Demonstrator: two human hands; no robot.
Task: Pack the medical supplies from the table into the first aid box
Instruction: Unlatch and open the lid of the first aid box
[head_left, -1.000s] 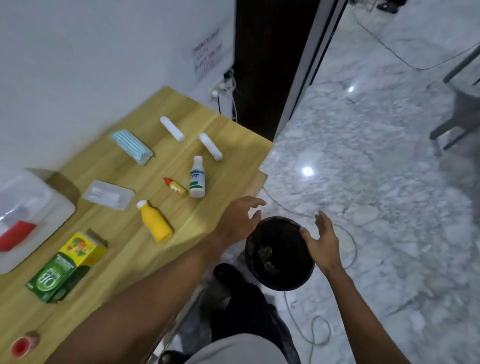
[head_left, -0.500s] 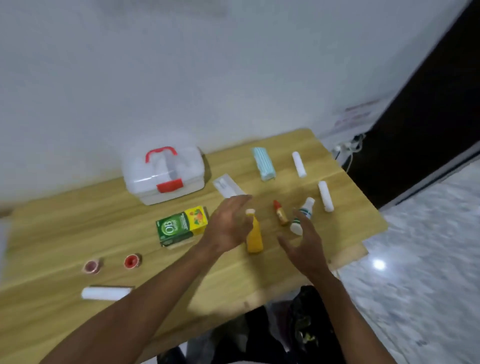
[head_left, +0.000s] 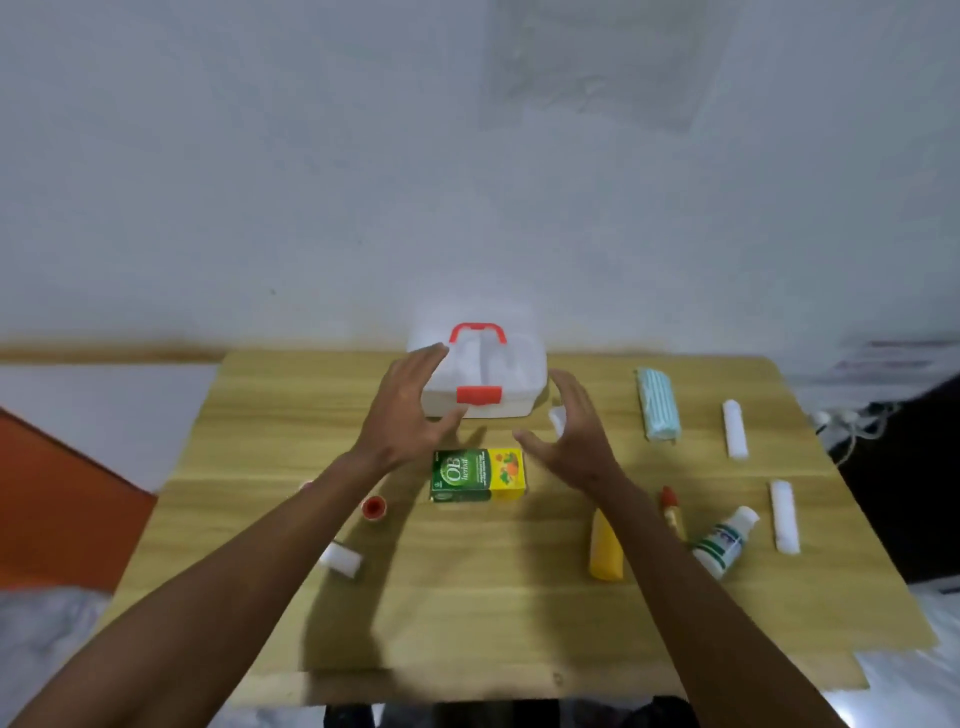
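Your fingers are spread and hold nothing: the left hand hangs at the near-left corner of the box, the right hand just off its near-right side, neither clearly touching it. The box sits shut at the back of the table, red latch facing you and red handle folded on the lid.

It looks like thin, stiff, light plastic, probably empty, so it may skate on the smooth wood. Steady one wall with your left hand and work the latch with your right thumb; don't lift by the lid.

Further out lie the supplies. The carton, nearest your wrists, is light card: take it by its long sides. The yellow bottle and white bottle are lying down and may roll, so pinch across the body. The masks and the gauze rolls are soft, so squeeze them gently.
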